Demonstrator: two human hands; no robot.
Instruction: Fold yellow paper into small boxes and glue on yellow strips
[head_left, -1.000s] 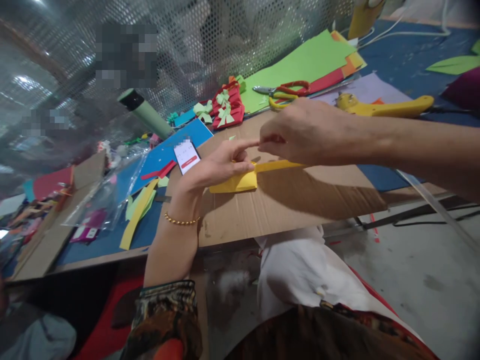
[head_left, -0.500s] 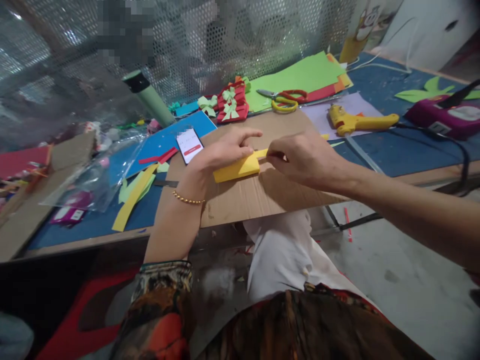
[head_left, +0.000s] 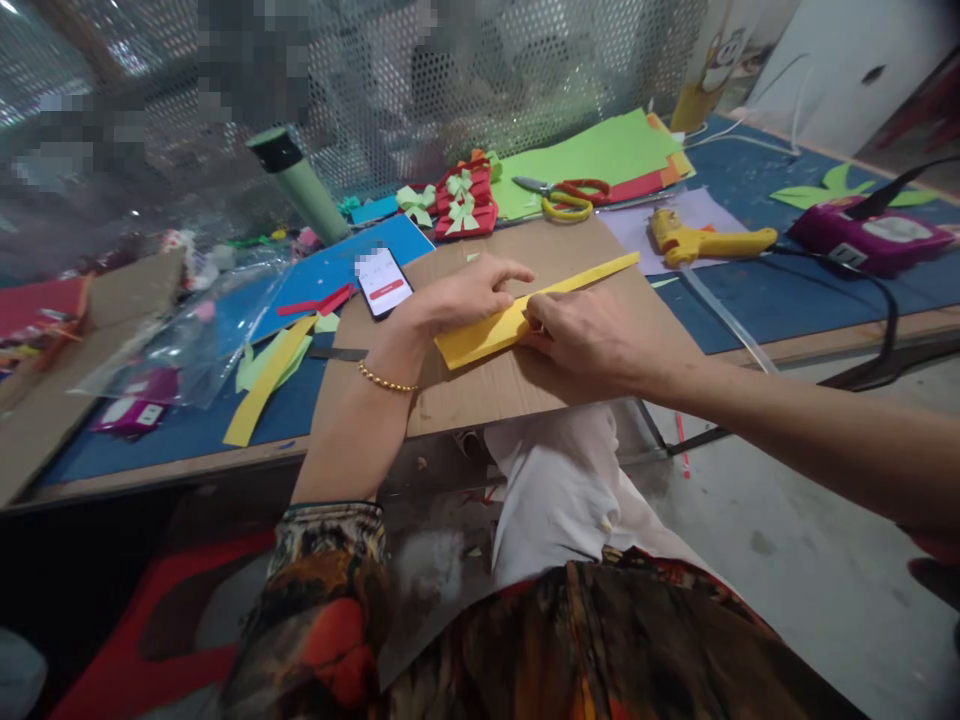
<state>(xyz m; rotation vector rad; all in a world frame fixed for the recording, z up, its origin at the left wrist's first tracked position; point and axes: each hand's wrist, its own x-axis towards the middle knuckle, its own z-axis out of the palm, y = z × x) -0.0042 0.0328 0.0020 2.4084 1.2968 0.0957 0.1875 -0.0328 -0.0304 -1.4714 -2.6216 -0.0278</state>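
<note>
A strip of yellow paper (head_left: 487,338), folded lengthwise, lies slantwise on a brown cardboard sheet (head_left: 450,400). Its narrow far end points up to the right, past my fingers. My left hand (head_left: 472,290) holds the strip down from above near its left part, index finger stretched out and thumb against the paper. Close beside it, my right hand (head_left: 570,325) is closed on the strip's lower edge near the middle, thumb and curled fingers pinching it. The fingertips under the right hand are partly hidden.
Behind the cardboard lie scissors (head_left: 562,198), green paper sheets (head_left: 600,150) and red pieces with pale green bows (head_left: 469,200). A yellow glue gun (head_left: 712,242) with a cable rests at right. A phone (head_left: 384,284), a green bottle (head_left: 307,190) and paper scraps (head_left: 270,380) are at left.
My right hand has moved slightly left and down along the paper, closer to my left hand. More of the strip's far end now shows beyond it. My left hand stays in place.
</note>
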